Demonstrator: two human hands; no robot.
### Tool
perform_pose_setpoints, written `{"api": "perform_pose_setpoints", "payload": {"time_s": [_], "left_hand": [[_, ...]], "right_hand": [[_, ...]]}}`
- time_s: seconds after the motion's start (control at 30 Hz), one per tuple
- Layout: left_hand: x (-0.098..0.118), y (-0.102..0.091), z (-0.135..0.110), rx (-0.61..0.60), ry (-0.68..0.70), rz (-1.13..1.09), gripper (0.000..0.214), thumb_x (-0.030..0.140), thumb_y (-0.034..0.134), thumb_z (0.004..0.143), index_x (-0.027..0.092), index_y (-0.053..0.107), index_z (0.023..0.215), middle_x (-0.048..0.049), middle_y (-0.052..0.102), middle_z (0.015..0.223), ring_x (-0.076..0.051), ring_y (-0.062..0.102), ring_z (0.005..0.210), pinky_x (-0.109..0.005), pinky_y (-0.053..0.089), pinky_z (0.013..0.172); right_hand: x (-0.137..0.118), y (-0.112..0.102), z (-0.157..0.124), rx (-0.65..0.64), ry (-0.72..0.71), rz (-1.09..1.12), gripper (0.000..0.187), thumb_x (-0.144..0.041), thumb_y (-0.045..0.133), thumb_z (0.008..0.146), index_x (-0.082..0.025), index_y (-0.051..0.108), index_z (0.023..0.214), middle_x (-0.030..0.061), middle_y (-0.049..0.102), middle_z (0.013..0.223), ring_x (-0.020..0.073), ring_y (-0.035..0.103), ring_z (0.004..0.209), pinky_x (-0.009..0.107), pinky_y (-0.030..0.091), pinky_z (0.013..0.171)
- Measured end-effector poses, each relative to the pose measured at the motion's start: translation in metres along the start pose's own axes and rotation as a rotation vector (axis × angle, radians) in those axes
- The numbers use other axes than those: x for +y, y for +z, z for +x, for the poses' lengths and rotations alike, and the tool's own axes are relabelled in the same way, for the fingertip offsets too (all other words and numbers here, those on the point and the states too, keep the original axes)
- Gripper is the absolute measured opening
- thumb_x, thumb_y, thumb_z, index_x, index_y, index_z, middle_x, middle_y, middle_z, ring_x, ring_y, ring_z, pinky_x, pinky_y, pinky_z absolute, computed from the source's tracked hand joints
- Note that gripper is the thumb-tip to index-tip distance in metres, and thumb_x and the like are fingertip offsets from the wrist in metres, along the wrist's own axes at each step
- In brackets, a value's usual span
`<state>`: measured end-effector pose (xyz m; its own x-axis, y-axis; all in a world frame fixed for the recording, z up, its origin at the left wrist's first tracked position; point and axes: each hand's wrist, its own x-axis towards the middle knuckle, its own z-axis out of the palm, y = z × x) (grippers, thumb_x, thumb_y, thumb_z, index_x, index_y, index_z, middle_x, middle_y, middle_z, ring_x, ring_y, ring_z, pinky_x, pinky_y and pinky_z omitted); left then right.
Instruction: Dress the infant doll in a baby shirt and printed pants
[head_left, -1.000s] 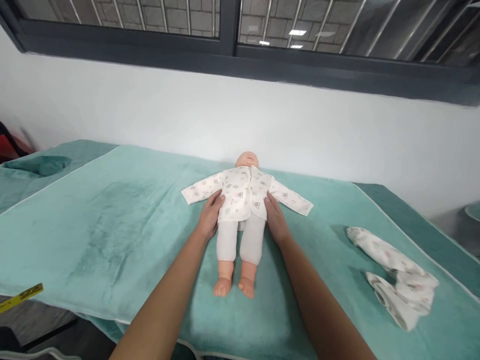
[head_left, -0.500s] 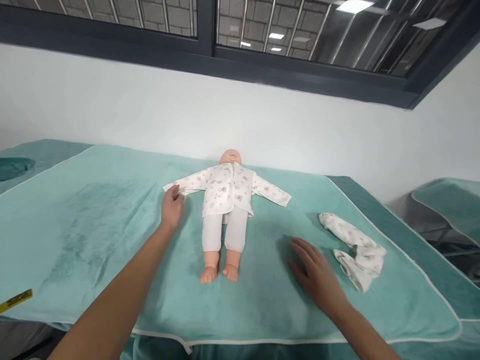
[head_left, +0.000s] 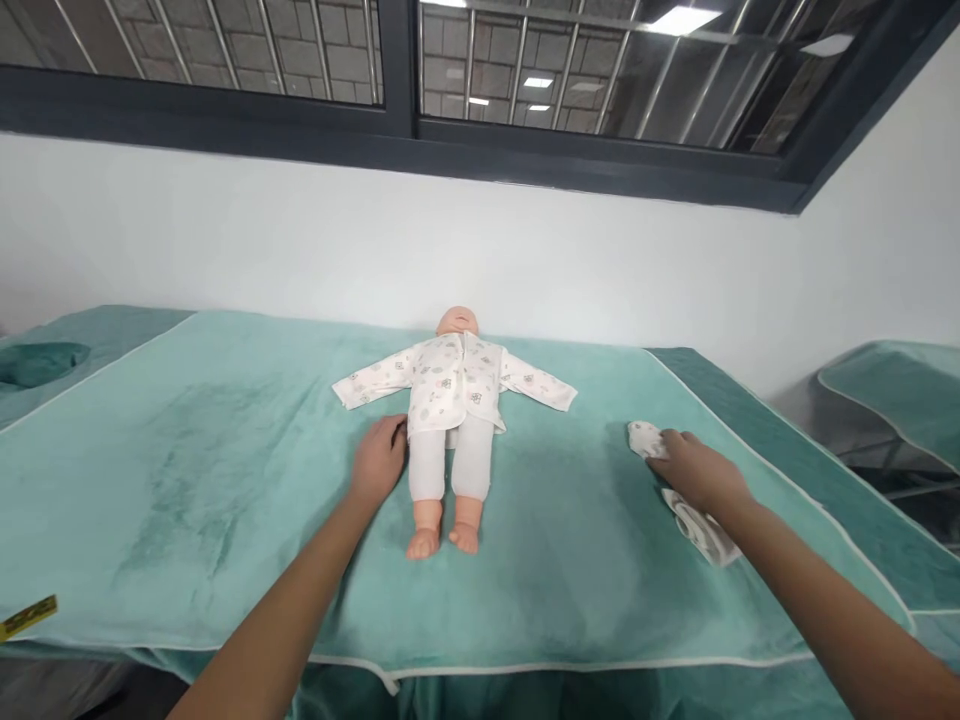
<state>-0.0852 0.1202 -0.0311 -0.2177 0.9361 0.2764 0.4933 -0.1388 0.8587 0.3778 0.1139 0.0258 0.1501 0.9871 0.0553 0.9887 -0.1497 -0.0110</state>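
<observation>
A baby doll (head_left: 459, 321) lies on its back, head toward the wall. It wears a white printed baby shirt (head_left: 442, 385), with both sleeves spread sideways, and plain white leggings (head_left: 427, 465); its feet are bare. My left hand (head_left: 381, 455) rests beside the doll's hip at the shirt hem, fingers curled in; anything between them is hidden. To the right, my right hand (head_left: 701, 472) is closed on crumpled printed baby pants (head_left: 643, 438). Part of the pants lies under the hand and wrist, and a folded leg end shows below.
A light green plush blanket (head_left: 555, 560) with white edging covers the table. Behind it stands a white wall (head_left: 300, 240) below a dark-framed window (head_left: 600, 160). A yellow strip (head_left: 28, 617) lies at the left front edge. Another green-covered surface (head_left: 900, 395) is at far right.
My left hand has left the doll's sleeve cuff and moved right and nearer, to the doll's hip. My right hand has moved right onto the baby pants and closed on them.
</observation>
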Motion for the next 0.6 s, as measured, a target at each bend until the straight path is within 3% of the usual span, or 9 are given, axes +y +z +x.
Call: {"api": "perform_pose_setpoints", "payload": {"time_s": [0.1,0.2,0.3,0.37,0.47,0.53,0.6], "left_hand": [[0.008,-0.001,-0.012,0.006,-0.080,-0.084,0.033,0.036,0.046,0.087,0.015,0.064,0.106,-0.0119,0.069,0.109,-0.026,0.063,0.103,-0.043,0.047,0.096],[0.029,-0.002,-0.027,0.012,-0.119,-0.148,0.038,0.041,0.046,0.089,0.015,0.062,0.112,-0.0121,0.067,0.114,-0.025,0.063,0.105,-0.040,0.049,0.095],[0.063,-0.009,-0.043,-0.019,-0.034,-0.224,0.037,0.041,0.053,0.089,0.021,0.060,0.119,-0.0095,0.057,0.132,-0.023,0.051,0.126,-0.039,0.038,0.108],[0.089,-0.018,-0.051,-0.150,0.059,-0.300,0.041,0.040,0.057,0.089,0.024,0.057,0.126,-0.0066,0.049,0.143,-0.023,0.043,0.134,-0.037,0.034,0.112],[0.119,-0.034,-0.056,-0.330,0.112,-0.425,0.049,0.039,0.061,0.088,0.028,0.050,0.134,-0.0041,0.051,0.143,-0.023,0.048,0.131,-0.035,0.038,0.108],[0.129,-0.045,-0.055,-0.275,0.136,-0.424,0.045,0.037,0.063,0.087,0.026,0.054,0.130,-0.0044,0.059,0.133,-0.023,0.054,0.123,-0.035,0.042,0.104],[0.133,-0.056,-0.052,-0.140,0.193,-0.348,0.034,0.033,0.063,0.086,0.023,0.062,0.119,-0.0050,0.065,0.120,-0.022,0.058,0.114,-0.034,0.044,0.099]], "right_hand": [[-0.045,-0.020,0.001,-0.182,-0.023,0.212,0.046,-0.040,0.054,0.085,-0.013,0.058,0.122,0.0218,0.061,0.126,0.0359,0.061,0.109,0.046,0.046,0.088],[-0.097,-0.041,-0.020,-0.296,-0.135,0.720,0.059,-0.054,0.057,0.085,-0.018,0.053,0.132,0.0145,0.050,0.144,0.0319,0.051,0.127,0.041,0.041,0.102],[-0.149,-0.060,-0.048,-0.469,-0.260,1.181,0.055,-0.055,0.060,0.085,-0.023,0.056,0.129,0.0096,0.057,0.137,0.0294,0.058,0.118,0.039,0.048,0.094],[-0.179,-0.070,-0.060,-0.545,-0.384,1.420,0.050,-0.046,0.063,0.085,-0.024,0.056,0.129,0.0077,0.062,0.131,0.0265,0.062,0.111,0.038,0.050,0.091],[-0.212,-0.084,-0.067,-0.620,-0.526,1.575,0.046,-0.036,0.066,0.084,-0.022,0.058,0.127,0.0069,0.067,0.121,0.0235,0.065,0.104,0.035,0.050,0.088],[-0.227,-0.093,-0.068,-0.681,-0.637,1.568,0.045,-0.035,0.066,0.084,-0.021,0.058,0.126,0.0074,0.068,0.118,0.0231,0.064,0.104,0.035,0.050,0.088],[-0.237,-0.101,-0.068,-0.688,-0.732,1.485,0.045,-0.038,0.065,0.086,-0.021,0.057,0.127,0.0081,0.066,0.119,0.0235,0.062,0.107,0.037,0.049,0.091]]}}
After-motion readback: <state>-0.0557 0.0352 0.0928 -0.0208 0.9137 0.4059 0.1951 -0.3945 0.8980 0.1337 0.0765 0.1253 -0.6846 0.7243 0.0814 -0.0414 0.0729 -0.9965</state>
